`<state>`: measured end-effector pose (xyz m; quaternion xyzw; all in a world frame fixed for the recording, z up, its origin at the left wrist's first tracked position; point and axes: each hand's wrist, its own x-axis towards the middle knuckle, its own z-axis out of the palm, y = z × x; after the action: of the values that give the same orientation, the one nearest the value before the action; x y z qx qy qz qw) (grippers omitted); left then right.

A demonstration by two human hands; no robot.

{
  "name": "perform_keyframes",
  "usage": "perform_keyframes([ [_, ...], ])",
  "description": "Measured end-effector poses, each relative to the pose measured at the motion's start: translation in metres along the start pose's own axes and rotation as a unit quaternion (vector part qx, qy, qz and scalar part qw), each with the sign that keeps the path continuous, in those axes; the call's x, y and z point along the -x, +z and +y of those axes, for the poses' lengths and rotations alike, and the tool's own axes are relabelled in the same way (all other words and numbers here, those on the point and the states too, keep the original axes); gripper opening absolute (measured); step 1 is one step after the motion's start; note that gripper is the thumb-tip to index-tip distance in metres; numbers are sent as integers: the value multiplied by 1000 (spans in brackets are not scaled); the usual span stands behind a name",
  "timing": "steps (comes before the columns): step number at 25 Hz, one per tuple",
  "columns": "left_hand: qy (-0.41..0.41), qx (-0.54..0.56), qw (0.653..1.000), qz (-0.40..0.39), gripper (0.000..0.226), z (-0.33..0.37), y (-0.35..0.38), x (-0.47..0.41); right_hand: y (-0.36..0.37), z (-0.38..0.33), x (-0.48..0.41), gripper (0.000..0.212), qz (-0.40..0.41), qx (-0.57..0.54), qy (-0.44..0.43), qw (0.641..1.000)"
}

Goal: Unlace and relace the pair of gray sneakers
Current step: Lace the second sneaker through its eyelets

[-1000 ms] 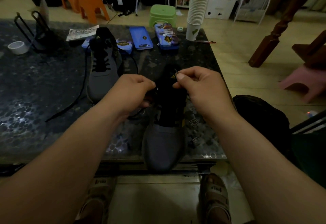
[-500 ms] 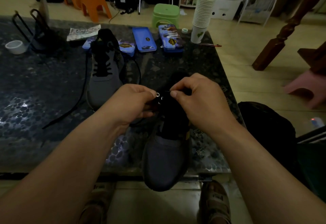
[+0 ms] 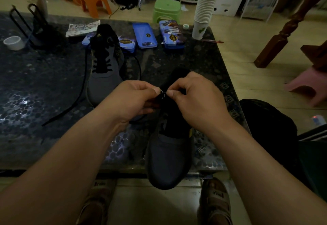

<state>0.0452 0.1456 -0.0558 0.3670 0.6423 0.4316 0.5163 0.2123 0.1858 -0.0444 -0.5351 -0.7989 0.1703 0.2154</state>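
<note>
A gray sneaker point(image 3: 169, 155) lies toe toward me, its toe hanging over the near edge of the dark stone table point(image 3: 35, 86). My left hand point(image 3: 131, 101) grips the sneaker's upper left side at a metal eyelet. Close to that eyelet, my right hand point(image 3: 196, 97) pinches what looks like the tip of a black lace. The second gray sneaker point(image 3: 105, 62) stands farther back on the left, partly laced in black, with a loose black lace point(image 3: 77, 97) trailing toward me.
Three blue tins point(image 3: 145, 35) and a tall stack of paper cups point(image 3: 205, 10) line the table's far edge. A small white bowl point(image 3: 13, 42) and a black wire rack point(image 3: 30, 24) sit far left. Stools stand on the floor beyond. A dark bag point(image 3: 269, 127) lies at my right.
My right hand has come down from the tongue to the eyelet held by my left hand, so the fingertips are almost touching. The view has tilted slightly.
</note>
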Motion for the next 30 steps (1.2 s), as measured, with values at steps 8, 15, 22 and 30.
perform_keyframes([
  [8, 47, -64, 997, 13, 17, 2, 1, 2, 3, -3, 0, 11, 8, 18, 1, 1000],
  [15, 162, -239, 957, 20, 20, 6, 0, 4, 0, -8, 0, 14, 28, 87, -68, 993],
  [22, 42, 155, 982, 100, 18, 7, -10, -6, -30, 11, -13, 20, -43, -217, 49, 974],
  [30, 121, -215, 968, 42, 21, -8, -16, -3, -40, 12, -11, 22, -37, -402, 93, 910],
])
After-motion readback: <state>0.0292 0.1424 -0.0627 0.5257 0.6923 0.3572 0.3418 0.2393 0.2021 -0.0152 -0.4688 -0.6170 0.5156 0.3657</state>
